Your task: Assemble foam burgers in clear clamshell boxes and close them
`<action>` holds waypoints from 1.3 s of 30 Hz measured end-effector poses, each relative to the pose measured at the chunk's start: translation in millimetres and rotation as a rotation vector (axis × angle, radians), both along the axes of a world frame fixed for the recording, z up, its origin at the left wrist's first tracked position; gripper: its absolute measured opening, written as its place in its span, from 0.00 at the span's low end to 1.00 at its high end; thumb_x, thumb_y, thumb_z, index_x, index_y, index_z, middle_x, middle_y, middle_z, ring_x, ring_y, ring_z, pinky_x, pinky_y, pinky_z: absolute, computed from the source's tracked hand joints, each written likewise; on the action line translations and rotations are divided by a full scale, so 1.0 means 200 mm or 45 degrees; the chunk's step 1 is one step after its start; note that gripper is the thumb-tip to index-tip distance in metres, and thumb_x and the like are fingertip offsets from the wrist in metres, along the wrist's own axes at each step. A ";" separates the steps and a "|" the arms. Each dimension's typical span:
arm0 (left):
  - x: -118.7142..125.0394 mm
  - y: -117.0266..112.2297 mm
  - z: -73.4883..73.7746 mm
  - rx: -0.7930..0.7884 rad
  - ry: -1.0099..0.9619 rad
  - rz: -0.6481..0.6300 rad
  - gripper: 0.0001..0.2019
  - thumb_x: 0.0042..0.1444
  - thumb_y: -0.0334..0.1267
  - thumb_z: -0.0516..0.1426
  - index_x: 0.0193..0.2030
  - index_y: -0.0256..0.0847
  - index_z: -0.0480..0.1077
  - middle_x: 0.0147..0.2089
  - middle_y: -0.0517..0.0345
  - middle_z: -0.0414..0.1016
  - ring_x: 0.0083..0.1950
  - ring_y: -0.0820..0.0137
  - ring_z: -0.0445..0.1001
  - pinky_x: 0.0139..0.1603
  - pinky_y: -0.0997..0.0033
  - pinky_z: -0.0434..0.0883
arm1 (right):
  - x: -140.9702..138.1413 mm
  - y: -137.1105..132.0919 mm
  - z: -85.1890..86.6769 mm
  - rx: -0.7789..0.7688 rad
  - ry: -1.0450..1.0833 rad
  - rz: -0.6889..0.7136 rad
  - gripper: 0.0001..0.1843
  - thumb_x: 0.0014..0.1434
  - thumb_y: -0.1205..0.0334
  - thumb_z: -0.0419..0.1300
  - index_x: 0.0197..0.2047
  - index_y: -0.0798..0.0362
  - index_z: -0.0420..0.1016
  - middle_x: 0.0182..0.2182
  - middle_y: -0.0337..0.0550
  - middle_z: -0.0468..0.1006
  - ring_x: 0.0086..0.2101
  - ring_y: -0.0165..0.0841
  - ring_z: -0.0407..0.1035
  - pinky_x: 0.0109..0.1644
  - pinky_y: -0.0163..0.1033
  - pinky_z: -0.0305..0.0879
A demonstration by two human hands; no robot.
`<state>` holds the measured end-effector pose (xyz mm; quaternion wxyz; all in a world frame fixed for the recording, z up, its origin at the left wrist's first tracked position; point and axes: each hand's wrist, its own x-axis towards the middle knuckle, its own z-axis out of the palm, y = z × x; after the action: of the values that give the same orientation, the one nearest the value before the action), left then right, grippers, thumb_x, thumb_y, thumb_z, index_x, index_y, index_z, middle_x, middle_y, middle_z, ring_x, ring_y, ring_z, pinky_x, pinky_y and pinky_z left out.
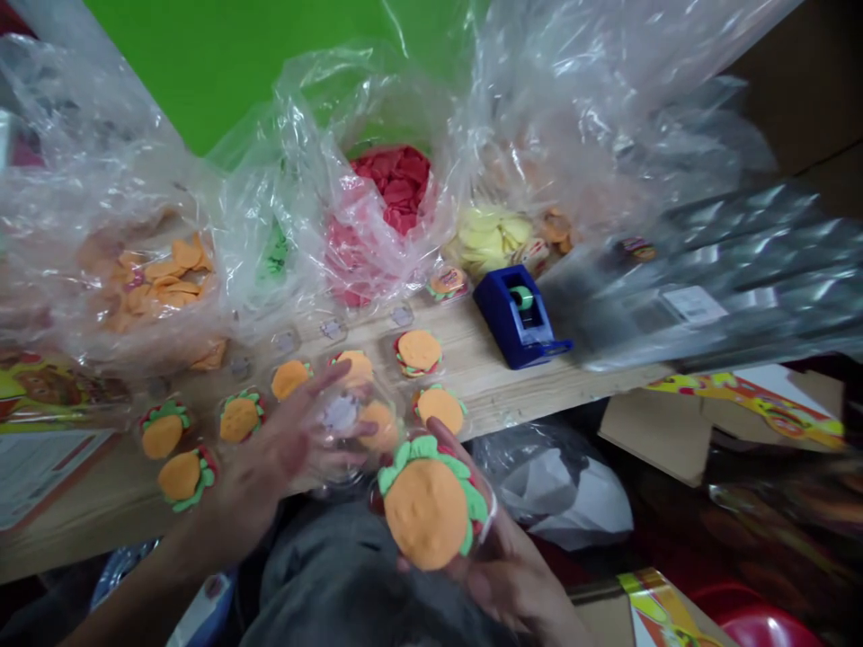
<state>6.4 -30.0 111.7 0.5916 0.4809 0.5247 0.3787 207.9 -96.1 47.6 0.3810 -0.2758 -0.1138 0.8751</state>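
My right hand (502, 557) holds a toy burger (426, 512) near the table's front edge. An orange bun tops it, with green lettuce and a bit of red at the rim, and clear plastic shows along its side. To its left, my left hand (289, 440) has its fingers around a clear plastic shell (341, 472); motion blurs them. A greyish piece shows through the shell. Smaller burgers in clear packs lie around the hands, among them one burger (418, 350) behind, another burger (241, 416) to the left and a third burger (179, 476) near the left wrist.
Behind stand clear bags of orange pieces (165, 279), red discs (397, 184) and yellow pieces (492, 234). A blue tape dispenser (516, 319) sits right of the burgers. Stacked clear plastic trays (755, 270) lie farther right. Printed cardboard boxes (661, 431) are below the table edge (586, 395).
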 end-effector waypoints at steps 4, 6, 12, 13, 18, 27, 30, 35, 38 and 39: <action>0.03 0.07 -0.04 0.442 0.255 0.356 0.24 0.60 0.52 0.49 0.59 0.43 0.59 0.56 0.50 0.70 0.57 0.60 0.69 0.58 0.50 0.66 | 0.02 0.05 0.10 -0.051 -0.059 -0.060 0.64 0.33 0.58 0.72 0.67 0.39 0.38 0.60 0.46 0.62 0.53 0.47 0.64 0.49 0.48 0.67; 0.03 0.05 -0.01 1.087 0.831 0.478 0.26 0.54 0.43 0.60 0.59 0.49 0.60 0.62 0.62 0.62 0.66 0.63 0.56 0.69 0.52 0.48 | 0.02 0.08 0.13 -0.032 -0.084 -0.124 0.63 0.33 0.59 0.71 0.67 0.40 0.40 0.59 0.46 0.63 0.55 0.48 0.62 0.51 0.50 0.65; 0.09 -0.02 0.08 1.540 1.142 -0.591 0.22 0.55 0.53 0.54 0.47 0.36 0.70 0.49 0.55 0.75 0.57 0.67 0.66 0.67 0.65 0.53 | 0.01 0.10 0.13 0.122 -0.080 -0.172 0.52 0.37 0.68 0.63 0.65 0.41 0.48 0.61 0.41 0.60 0.61 0.41 0.52 0.61 0.46 0.52; 0.11 -0.01 0.07 1.514 1.113 -0.608 0.23 0.56 0.53 0.53 0.47 0.36 0.69 0.48 0.54 0.75 0.55 0.67 0.67 0.66 0.65 0.56 | 0.00 0.11 0.13 0.151 -0.070 -0.165 0.52 0.37 0.69 0.62 0.65 0.41 0.49 0.62 0.41 0.59 0.62 0.40 0.51 0.62 0.46 0.51; 0.18 0.02 0.03 1.375 1.051 -0.438 0.19 0.58 0.52 0.52 0.47 0.41 0.68 0.44 0.55 0.73 0.49 0.68 0.68 0.53 0.69 0.67 | 0.01 0.12 0.13 0.224 -0.114 -0.132 0.50 0.36 0.74 0.56 0.64 0.40 0.51 0.62 0.39 0.58 0.62 0.38 0.52 0.61 0.45 0.52; 0.25 -0.06 -0.09 0.524 0.221 0.135 0.24 0.59 0.55 0.46 0.62 0.56 0.56 0.64 0.59 0.58 0.66 0.62 0.56 0.63 0.60 0.60 | 0.00 0.19 0.14 0.745 -0.917 -0.155 0.46 0.51 0.72 0.53 0.67 0.35 0.39 0.67 0.33 0.47 0.64 0.41 0.44 0.62 0.53 0.54; 0.36 0.05 -0.14 -0.247 -0.570 0.321 0.29 0.61 0.58 0.36 0.63 0.48 0.55 0.61 0.53 0.64 0.62 0.61 0.63 0.60 0.56 0.63 | -0.05 0.27 0.09 1.267 -1.428 -0.174 0.44 0.56 0.76 0.50 0.66 0.29 0.37 0.68 0.25 0.32 0.65 0.45 0.33 0.64 0.63 0.39; 0.43 0.21 -0.20 -0.834 -1.295 0.337 0.32 0.59 0.60 0.40 0.57 0.38 0.64 0.53 0.49 0.73 0.56 0.59 0.69 0.56 0.58 0.66 | -0.01 0.41 0.07 1.550 -1.707 0.008 0.44 0.58 0.72 0.52 0.67 0.32 0.33 0.67 0.32 0.41 0.65 0.47 0.40 0.62 0.66 0.46; 0.41 0.20 -0.23 -0.781 -1.422 0.297 0.30 0.58 0.60 0.45 0.55 0.39 0.67 0.54 0.50 0.72 0.57 0.59 0.68 0.56 0.59 0.66 | 0.04 0.44 0.14 1.526 -1.633 0.082 0.41 0.61 0.67 0.52 0.67 0.35 0.31 0.67 0.33 0.44 0.65 0.42 0.41 0.64 0.58 0.48; 0.40 0.19 -0.24 -0.748 -1.434 0.287 0.29 0.57 0.59 0.47 0.55 0.39 0.67 0.54 0.50 0.72 0.58 0.59 0.68 0.57 0.59 0.66 | 0.05 0.44 0.16 1.501 -1.612 0.090 0.40 0.61 0.66 0.52 0.67 0.35 0.32 0.67 0.32 0.43 0.65 0.42 0.40 0.65 0.57 0.47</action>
<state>87.0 7.4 64.5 0.8399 -0.0316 0.2631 0.4736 218.6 -9.0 80.3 0.2992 -0.4651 -0.7483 0.3664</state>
